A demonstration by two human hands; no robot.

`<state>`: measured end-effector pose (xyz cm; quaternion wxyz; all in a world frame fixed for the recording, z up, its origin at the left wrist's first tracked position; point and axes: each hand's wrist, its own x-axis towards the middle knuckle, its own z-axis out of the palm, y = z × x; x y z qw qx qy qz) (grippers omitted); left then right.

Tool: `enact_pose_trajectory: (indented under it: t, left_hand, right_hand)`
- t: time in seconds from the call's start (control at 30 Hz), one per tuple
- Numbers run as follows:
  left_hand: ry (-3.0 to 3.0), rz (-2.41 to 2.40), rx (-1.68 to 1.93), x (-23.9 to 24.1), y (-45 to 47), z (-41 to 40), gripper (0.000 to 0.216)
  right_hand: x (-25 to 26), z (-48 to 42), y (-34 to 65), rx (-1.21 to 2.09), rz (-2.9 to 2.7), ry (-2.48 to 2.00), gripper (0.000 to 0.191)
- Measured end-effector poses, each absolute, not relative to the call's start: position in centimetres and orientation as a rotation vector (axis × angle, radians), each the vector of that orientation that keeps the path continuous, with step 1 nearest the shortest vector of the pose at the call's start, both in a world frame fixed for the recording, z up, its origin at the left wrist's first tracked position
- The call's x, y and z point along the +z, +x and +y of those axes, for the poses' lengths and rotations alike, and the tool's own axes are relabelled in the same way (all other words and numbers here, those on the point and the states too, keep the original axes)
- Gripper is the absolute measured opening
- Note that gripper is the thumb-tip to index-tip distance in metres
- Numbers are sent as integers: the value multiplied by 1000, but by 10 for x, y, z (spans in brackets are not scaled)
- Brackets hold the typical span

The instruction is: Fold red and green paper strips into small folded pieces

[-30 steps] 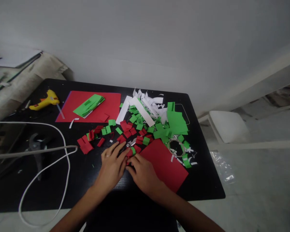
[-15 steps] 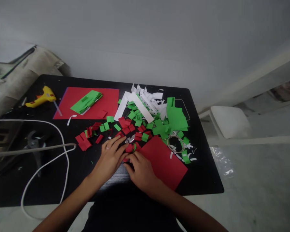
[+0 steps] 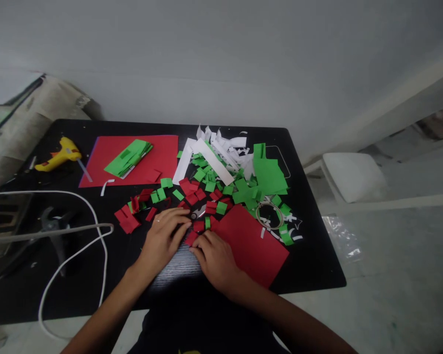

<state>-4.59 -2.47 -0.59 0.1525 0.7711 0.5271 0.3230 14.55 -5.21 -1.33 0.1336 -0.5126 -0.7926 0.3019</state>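
My left hand (image 3: pixel 165 232) rests low over the black table, fingers loosely bent and thumb apart, with nothing visible between them. Its fingertips are beside a small piece of red paper (image 3: pixel 191 238). My right hand (image 3: pixel 216 256) is curled, its fingertips pinching that red piece at the edge. Just above lie another red paper piece (image 3: pixel 198 226) and a narrow green paper piece (image 3: pixel 207 223). Scissors (image 3: pixel 198 214) lie partly hidden among the scraps. A large red sheet (image 3: pixel 249 241) extends beside and under my right hand.
Green paper scraps (image 3: pixel 245 194) and white strips (image 3: pixel 227 152) are heaped beyond my hands. A ring (image 3: pixel 257 216) lies at the right. At the left are a yellow glue gun (image 3: pixel 61 155), folded green paper (image 3: pixel 129 157) on a red sheet (image 3: pixel 162 147), pliers (image 3: pixel 53 228) and a white cable (image 3: pixel 105 250).
My left hand has shifted slightly left and down, away from my right hand. The fingers have parted, and the red paper pieces between the hands show more. The camera view has shifted slightly.
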Motion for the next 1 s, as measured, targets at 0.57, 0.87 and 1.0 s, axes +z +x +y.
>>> enact_pose_trajectory:
  t: [0.57, 0.87, 1.0]
  left_hand:
    - [2242, 1474, 767, -13, -37, -21, 16]
    - [1310, 1343, 920, 18, -41, -23, 28]
    - [1208, 1227, 872, 25, -29, -25, 25]
  right_hand:
    - [-16, -51, 147, 874, -2287, -1467, 9]
    - [16, -31, 165, 1303, -1560, -1259, 40]
    - [25, -20, 171, 1546, -1473, -1183, 35]
